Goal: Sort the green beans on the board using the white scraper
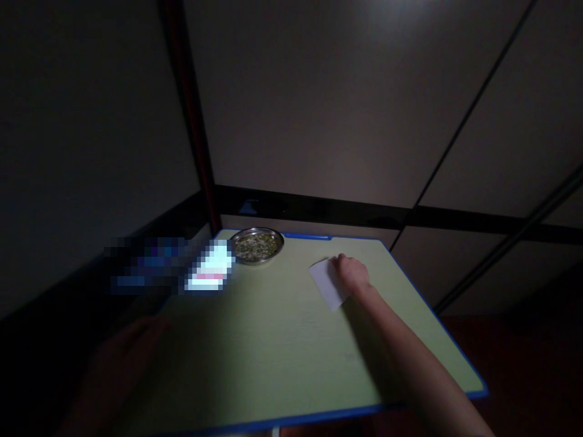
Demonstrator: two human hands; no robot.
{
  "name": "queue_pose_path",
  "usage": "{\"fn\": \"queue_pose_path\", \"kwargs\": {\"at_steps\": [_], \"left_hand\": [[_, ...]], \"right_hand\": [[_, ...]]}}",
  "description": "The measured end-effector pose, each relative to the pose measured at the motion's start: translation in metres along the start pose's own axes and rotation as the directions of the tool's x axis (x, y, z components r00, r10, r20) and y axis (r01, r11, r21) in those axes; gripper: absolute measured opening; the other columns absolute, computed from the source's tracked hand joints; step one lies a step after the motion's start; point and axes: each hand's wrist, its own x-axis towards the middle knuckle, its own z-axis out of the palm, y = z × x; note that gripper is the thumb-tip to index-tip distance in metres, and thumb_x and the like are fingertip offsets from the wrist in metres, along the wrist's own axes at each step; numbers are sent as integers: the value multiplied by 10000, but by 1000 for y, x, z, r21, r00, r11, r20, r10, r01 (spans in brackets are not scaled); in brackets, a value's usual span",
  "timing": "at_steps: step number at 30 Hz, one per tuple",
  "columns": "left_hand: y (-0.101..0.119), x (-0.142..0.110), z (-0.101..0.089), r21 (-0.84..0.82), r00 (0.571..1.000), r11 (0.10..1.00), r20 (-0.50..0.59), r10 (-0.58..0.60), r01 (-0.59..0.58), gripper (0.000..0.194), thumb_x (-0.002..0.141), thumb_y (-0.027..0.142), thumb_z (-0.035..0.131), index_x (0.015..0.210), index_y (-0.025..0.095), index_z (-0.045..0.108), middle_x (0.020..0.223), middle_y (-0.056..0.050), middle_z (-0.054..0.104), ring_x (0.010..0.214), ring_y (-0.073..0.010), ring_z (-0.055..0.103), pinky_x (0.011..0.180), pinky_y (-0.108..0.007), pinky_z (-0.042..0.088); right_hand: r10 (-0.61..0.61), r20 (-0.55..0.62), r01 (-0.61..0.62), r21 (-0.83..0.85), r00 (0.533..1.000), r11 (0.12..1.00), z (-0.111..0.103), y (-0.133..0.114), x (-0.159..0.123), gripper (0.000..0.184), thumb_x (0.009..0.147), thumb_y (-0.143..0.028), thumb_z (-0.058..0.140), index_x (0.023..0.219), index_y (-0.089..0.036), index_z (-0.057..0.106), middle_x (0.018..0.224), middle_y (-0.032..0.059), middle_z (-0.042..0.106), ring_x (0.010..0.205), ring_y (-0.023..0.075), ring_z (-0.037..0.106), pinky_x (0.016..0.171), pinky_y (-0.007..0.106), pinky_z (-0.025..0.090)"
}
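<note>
My right hand [351, 274] reaches over the table with its fingers curled closed at the right side of a small white sheet of paper [328, 285]. The sheet lies flat or almost flat on the tabletop, and the fingers hide part of its edge. In deep shadow at the lower left is my left hand [134, 346], beside the table's left edge. Its fingers look stretched out, and nothing shows in them, though the darkness blurs the detail.
A pale green table [273, 346] with a blue rim stands against panelled walls. At its far left corner sits a round metal dish [257, 246] with small greenish and whitish bits. A bright pixelated screen [210, 267] is left of the dish. A blue strip [307, 237] runs along the far edge.
</note>
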Motion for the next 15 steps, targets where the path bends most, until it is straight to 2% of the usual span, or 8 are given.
{"fn": "queue_pose_path", "kwargs": {"at_steps": [5,10,15], "left_hand": [[-12,5,1,-29,997,996,25,-80,80,473,693,607,566,959,241,706,935,-46,750,870,-295,679,760,-419,569],[-21,10,3,-35,1000,999,23,-22,23,437,729,607,563,964,265,701,1032,-40,744,945,-314,666,831,-449,548],[-4,2,0,9,996,998,60,-64,63,457,718,583,564,987,240,701,1015,-66,741,901,-302,673,786,-425,552]], "right_hand": [[107,-1,-107,17,994,994,2,36,12,488,1040,-432,289,1196,-122,632,1164,224,692,1070,280,681,869,377,490],[181,-5,-180,75,983,981,-6,62,18,475,1033,-429,330,1173,-108,652,1159,230,693,1079,270,675,856,335,474],[185,-69,-174,145,980,974,-32,103,0,476,1042,-410,304,1170,-118,658,1143,206,707,1079,245,669,817,273,453]]}}
